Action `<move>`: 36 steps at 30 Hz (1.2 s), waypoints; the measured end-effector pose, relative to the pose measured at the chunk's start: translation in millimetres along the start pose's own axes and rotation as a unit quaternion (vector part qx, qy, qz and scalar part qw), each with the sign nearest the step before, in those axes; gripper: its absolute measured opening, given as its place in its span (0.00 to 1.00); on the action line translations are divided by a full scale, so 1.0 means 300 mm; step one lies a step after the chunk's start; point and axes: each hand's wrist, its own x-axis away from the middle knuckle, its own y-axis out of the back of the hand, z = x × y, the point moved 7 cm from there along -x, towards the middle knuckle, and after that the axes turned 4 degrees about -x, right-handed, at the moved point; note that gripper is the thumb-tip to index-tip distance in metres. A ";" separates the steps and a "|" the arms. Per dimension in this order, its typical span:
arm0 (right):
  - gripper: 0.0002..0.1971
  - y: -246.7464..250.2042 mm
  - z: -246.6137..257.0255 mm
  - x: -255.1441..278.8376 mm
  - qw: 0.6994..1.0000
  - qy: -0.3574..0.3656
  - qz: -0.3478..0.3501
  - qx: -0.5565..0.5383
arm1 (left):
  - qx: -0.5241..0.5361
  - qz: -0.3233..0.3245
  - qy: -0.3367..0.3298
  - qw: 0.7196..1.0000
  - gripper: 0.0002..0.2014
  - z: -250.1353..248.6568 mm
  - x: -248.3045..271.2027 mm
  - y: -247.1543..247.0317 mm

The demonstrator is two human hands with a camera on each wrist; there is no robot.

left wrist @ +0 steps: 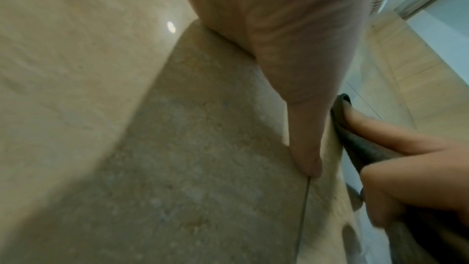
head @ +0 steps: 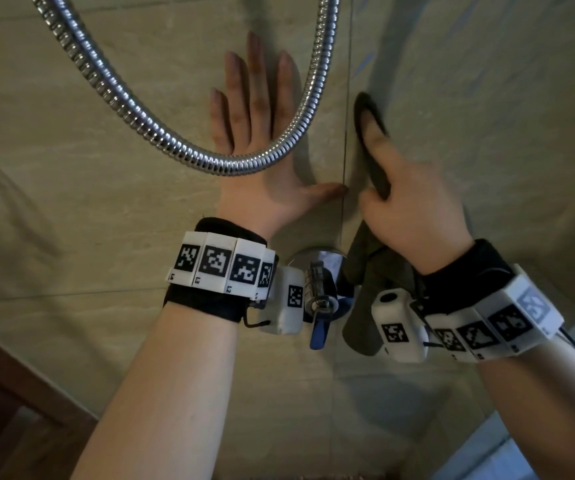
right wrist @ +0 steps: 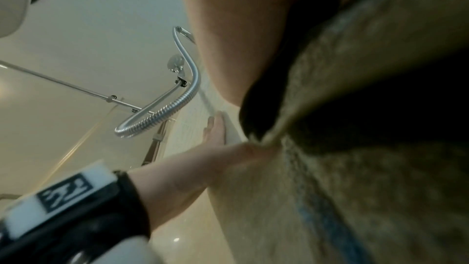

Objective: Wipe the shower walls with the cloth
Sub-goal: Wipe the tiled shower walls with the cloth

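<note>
left hand (head: 262, 161) flat and spread on the beige shower wall (head: 106, 168), right hand (head: 407, 206) gripping the dark cloth (head: 371, 150) pressed to the corner tile, metal hose (head: 175, 140) looping over the left hand

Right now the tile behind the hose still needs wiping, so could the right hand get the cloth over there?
Probably not directly: the left hand lies flat on that tile, and the hose loops across it. The right hand holds the cloth just past the seam.
</note>
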 end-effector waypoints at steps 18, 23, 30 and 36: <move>0.41 -0.051 -0.026 0.040 0.998 -0.002 0.067 0.004 | -0.004 0.001 0.010 1.000 0.67 -0.001 -0.002 0.004; 0.41 0.044 -0.077 0.010 0.999 -0.039 -0.005 0.009 | -0.005 0.012 0.011 1.000 0.68 0.003 -0.006 -0.005; 0.42 -0.025 -0.028 0.038 0.999 -0.019 0.043 -0.005 | -0.008 0.017 0.012 1.000 0.68 0.009 -0.005 -0.016; 0.41 0.084 -0.072 -0.001 0.999 -0.051 0.003 -0.005 | 0.008 0.026 0.008 1.000 0.68 0.007 0.001 -0.019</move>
